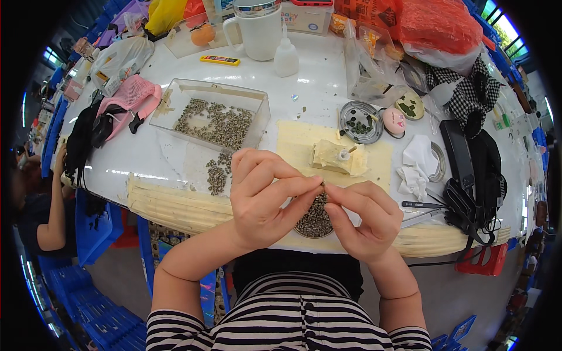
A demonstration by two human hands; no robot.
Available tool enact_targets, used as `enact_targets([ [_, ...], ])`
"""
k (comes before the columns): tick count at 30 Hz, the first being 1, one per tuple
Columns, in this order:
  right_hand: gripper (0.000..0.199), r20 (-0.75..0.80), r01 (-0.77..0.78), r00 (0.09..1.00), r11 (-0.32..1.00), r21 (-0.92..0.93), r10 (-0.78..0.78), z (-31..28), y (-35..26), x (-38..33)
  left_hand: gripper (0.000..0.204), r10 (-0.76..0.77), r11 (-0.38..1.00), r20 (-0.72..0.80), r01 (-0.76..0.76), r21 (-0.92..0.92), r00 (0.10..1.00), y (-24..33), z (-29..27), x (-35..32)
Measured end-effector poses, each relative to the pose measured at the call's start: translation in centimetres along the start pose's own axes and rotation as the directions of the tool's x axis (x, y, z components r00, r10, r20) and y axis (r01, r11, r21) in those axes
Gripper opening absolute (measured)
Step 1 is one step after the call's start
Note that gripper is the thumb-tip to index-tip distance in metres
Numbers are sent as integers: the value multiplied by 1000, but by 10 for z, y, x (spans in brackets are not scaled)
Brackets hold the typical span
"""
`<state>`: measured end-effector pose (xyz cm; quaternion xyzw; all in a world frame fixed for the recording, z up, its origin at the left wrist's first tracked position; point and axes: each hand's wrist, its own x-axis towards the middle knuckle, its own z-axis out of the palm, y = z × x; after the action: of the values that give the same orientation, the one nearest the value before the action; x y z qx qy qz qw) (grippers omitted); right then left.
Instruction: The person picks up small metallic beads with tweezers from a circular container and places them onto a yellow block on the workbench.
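My left hand [266,196] and my right hand [366,219] meet fingertip to fingertip near the table's front edge. Both are closed in a pinch around something tiny, too small to name. Just below the fingertips is a round dish [316,225] full of small grey-brown metallic pieces, partly covered by my hands. Beyond my left hand, a loose pile of similar pieces [218,174] lies on the table. More of them fill part of a clear rectangular box [261,111]. Past my fingertips stands a block wrapped in cream tape [336,159], with a small white nozzle-like piece on top.
A round metal tin [351,136] with dark green bits sits right of the block, beside a pink round object [392,121]. Tweezers [422,205] and a black power bank [458,143] lie at right. A white mug [257,29] and squeeze bottle [286,57] stand at the back. Another person's arm [54,216] is at far left.
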<state>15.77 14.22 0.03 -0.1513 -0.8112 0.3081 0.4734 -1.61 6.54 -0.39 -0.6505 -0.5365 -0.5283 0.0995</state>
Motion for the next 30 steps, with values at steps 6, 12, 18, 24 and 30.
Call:
enact_targets([
  [6, 38, -1, 50, 999, 998, -22, -50, 1, 1, 0, 30, -7, 1000, 16, 7, -10, 1000, 0, -1, 0],
  [12, 34, -6, -6, 1000, 1000, 4, 6, 0, 2, 0, 29, -15, 1000, 14, 16, -26, 1000, 1, -1, 0],
  [18, 23, 102, -223, 973, 949, 222, 205, -4, 4, 1, 32, 39, 999, 13, -39, -23, 999, 2, -2, 0],
  [24, 15, 260, -526, 850, 707, 473, 459, -6, 1, -1, 32, 73, 996, 8, -73, -42, 997, 0, -1, -1],
  [30, 14, 146, -350, 937, 871, 345, 318, -7, 4, 1, 31, 59, 998, 14, -59, -21, 998, 2, -1, -1],
])
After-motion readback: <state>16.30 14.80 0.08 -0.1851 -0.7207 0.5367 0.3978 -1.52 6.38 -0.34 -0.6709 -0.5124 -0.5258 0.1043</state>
